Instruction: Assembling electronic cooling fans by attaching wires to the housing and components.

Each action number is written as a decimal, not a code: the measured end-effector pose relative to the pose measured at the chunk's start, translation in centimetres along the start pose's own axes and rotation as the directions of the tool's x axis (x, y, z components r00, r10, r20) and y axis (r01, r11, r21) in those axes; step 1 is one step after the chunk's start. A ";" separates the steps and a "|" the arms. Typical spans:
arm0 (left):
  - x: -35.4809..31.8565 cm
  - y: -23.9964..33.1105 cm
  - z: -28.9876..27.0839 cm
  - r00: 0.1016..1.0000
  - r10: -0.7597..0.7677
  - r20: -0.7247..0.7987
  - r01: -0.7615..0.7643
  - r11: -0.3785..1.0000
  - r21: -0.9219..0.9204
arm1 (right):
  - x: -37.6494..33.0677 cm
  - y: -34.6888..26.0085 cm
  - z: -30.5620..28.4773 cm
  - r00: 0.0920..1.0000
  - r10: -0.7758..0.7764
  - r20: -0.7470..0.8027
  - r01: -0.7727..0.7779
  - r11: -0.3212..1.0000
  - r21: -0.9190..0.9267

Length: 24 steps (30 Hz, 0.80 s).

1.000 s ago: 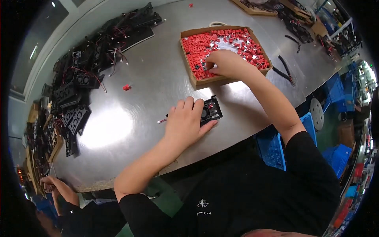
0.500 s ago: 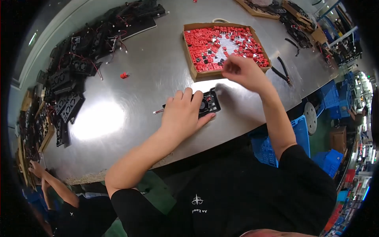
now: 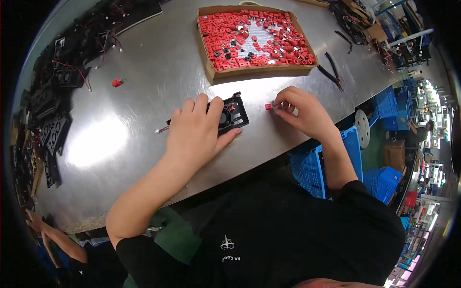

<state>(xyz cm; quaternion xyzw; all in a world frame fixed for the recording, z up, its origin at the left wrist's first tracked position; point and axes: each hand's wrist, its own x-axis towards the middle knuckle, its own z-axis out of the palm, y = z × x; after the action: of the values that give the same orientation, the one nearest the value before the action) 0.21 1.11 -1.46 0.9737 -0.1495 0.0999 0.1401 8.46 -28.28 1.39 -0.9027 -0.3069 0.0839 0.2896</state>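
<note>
On the near side of a cardboard tray (image 3: 264, 72), a left hand (image 3: 194, 127) lies spread over a black fan housing (image 3: 237, 111); the right hand (image 3: 303, 111) pinches a red piece (image 3: 268, 106). Pliers (image 3: 338, 81) sit right of the tray, fan units (image 3: 57, 129) well left.

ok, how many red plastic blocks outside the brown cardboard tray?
2 clear: one block left of the tray, another block at the right hand. Red bit in black plastic fan housing unclear; more may be hidden.
</note>
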 end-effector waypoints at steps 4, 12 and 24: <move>-0.1 0.1 -0.1 1.000 -0.009 0.022 0.009 1.000 0.001 | 0.4 -0.2 0.9 0.999 -0.042 0.000 0.042 0.998 0.045; -0.3 0.1 -0.2 1.000 -0.017 -0.001 0.017 1.000 0.015 | 0.6 -1.2 1.5 0.996 -0.043 0.081 0.041 0.999 0.032; -0.4 -0.1 -0.1 1.000 -0.015 0.019 0.016 0.998 -0.055 | 1.4 -2.8 1.4 0.986 -0.044 0.163 0.035 0.998 0.058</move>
<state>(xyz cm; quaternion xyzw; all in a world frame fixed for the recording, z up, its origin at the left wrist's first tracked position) -0.18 1.30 -1.48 0.9715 -0.1458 0.0858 0.1662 7.70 -24.92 1.90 -0.8781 -0.3454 0.1606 0.2896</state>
